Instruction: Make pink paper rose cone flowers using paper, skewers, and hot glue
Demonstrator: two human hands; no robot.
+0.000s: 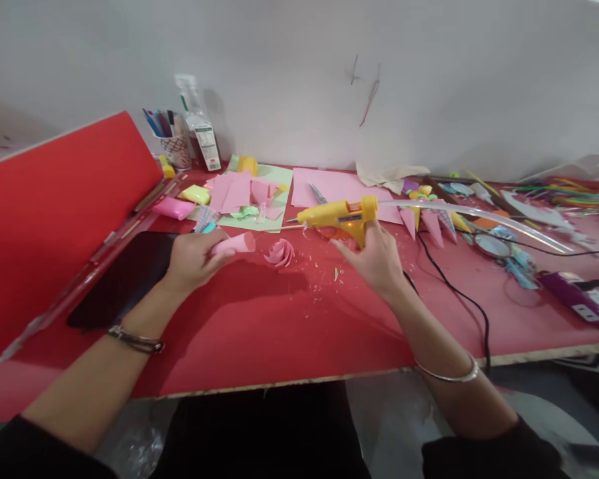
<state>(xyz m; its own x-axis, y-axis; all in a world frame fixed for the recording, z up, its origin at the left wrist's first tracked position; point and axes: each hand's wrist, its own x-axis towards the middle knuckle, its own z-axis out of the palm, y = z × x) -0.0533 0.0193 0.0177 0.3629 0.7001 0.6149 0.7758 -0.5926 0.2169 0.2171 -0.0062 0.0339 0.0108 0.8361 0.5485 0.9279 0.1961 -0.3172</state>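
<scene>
My left hand (194,258) is closed around a pink paper tube (237,246), whose open end points right. A yellow glue gun (337,216) is in my right hand (377,259), gripped by its handle, with the nozzle pointing left and a long clear glue stick (484,214) sticking out of its back. Between my hands, a curled pink paper piece with pointed edges (280,253) lies on the red table (279,339). Small scraps are scattered to its right.
Pink sheets (272,189), scissors (317,193), a bottle (203,136) and a pen cup (176,150) stand or lie behind. A dark tablet-like slab (124,283) lies left. Black cable (459,293), paper cones (432,225) and a purple power strip (579,297) are right.
</scene>
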